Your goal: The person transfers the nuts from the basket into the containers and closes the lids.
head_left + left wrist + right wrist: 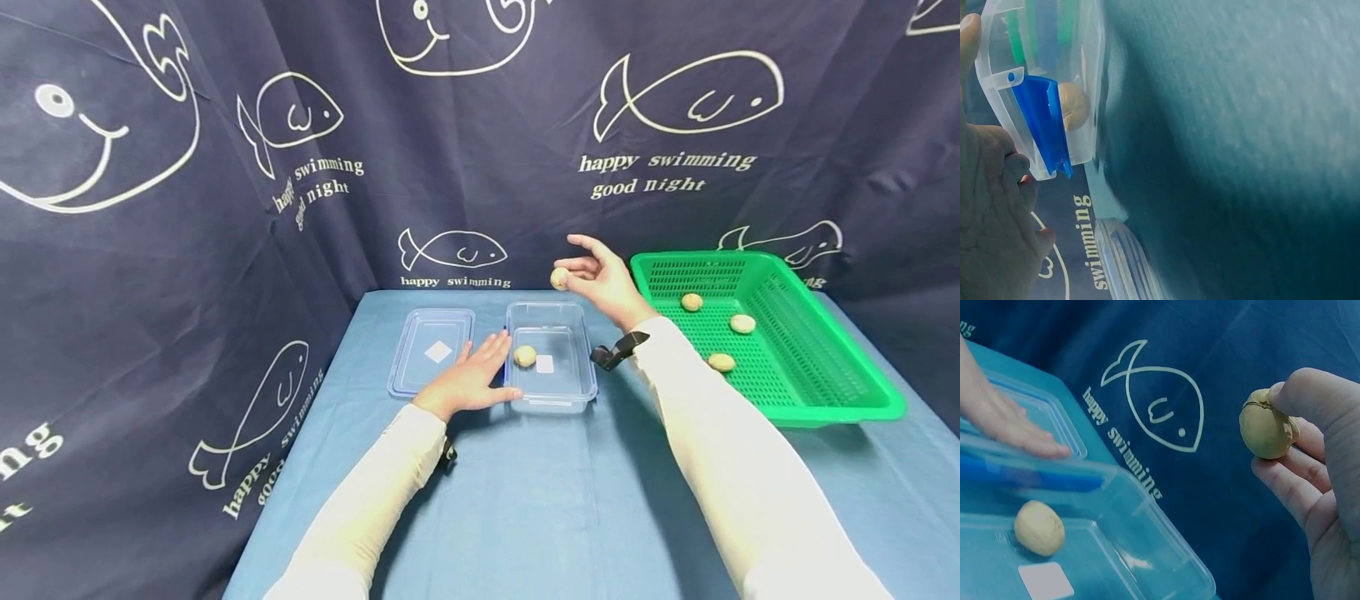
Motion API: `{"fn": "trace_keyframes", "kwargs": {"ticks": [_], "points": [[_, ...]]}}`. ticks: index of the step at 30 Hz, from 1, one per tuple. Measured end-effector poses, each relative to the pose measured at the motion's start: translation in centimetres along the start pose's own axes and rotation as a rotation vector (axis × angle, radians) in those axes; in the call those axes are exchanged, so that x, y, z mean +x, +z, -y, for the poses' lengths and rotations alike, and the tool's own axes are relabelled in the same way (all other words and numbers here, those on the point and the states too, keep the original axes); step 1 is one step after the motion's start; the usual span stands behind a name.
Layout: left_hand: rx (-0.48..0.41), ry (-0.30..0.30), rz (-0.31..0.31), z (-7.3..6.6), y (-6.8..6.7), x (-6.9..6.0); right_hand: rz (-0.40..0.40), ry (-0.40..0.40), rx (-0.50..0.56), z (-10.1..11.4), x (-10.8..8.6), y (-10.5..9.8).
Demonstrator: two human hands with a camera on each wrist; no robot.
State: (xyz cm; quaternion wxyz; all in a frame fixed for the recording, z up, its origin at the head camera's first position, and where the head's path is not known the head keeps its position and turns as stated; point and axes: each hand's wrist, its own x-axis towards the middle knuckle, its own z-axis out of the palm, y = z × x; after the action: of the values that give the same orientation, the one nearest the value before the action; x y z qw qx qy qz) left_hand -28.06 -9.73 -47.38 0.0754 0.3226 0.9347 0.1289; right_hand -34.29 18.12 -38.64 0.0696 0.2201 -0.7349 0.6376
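Walnut [1265,431] is up in the air: the right hand [603,283] pinches it between thumb and fingers, near the far edge of the clear box [551,405]. I can see one more nut [525,356] inside that box, beside a small white square [545,363]. The left hand [474,377] has its fingers out straight, touching the box's side. Three other nuts [742,323] sit in the green basket [832,413].
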Motion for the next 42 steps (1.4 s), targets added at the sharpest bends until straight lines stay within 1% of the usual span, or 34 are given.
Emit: {"fn": "trace_keyframes", "kwargs": {"ticks": [3, 6, 13, 16, 18, 21, 24, 27, 34, 42], "points": [[-0.012, -0.004, 0.007, 0.0, -0.1, 0.2, -0.004, -0.008, -0.009, 0.0, 0.3, 0.4], [-0.014, -0.008, 0.01, 0.0, -0.2, 0.3, -0.004, -0.005, 0.011, -0.2, 0.4, 0.8], [-0.011, -0.015, 0.013, 0.1, -0.4, 0.2, 0.0, 0.01, 0.015, -0.7, 0.1, 1.8], [-0.008, -0.011, 0.014, 0.1, -0.3, 0.2, 0.013, 0.019, 0.037, -0.9, 0.0, 2.0], [-0.014, -0.008, 0.013, 0.1, -0.3, 0.3, 0.042, 0.041, 0.047, -0.9, -0.1, 2.2], [-0.018, -0.007, 0.006, 0.1, -0.4, 0.3, 0.097, 0.106, 0.032, -0.8, -0.3, 2.3], [-0.016, -0.007, 0.001, 0.1, -0.4, 0.3, 0.108, 0.169, 0.004, -0.6, -0.5, 2.3], [-0.017, -0.005, 0.004, 0.1, -0.4, 0.3, 0.073, 0.18, 0.008, -0.5, -0.6, 2.0], [-0.025, -0.012, 0.003, -0.1, -0.4, 0.2, 0.023, 0.128, 0.062, -0.6, -0.9, 0.4], [-0.031, -0.005, -0.003, -0.1, -0.1, 0.1, -0.038, 0.08, 0.122, -0.6, -1.5, -2.3]]}}
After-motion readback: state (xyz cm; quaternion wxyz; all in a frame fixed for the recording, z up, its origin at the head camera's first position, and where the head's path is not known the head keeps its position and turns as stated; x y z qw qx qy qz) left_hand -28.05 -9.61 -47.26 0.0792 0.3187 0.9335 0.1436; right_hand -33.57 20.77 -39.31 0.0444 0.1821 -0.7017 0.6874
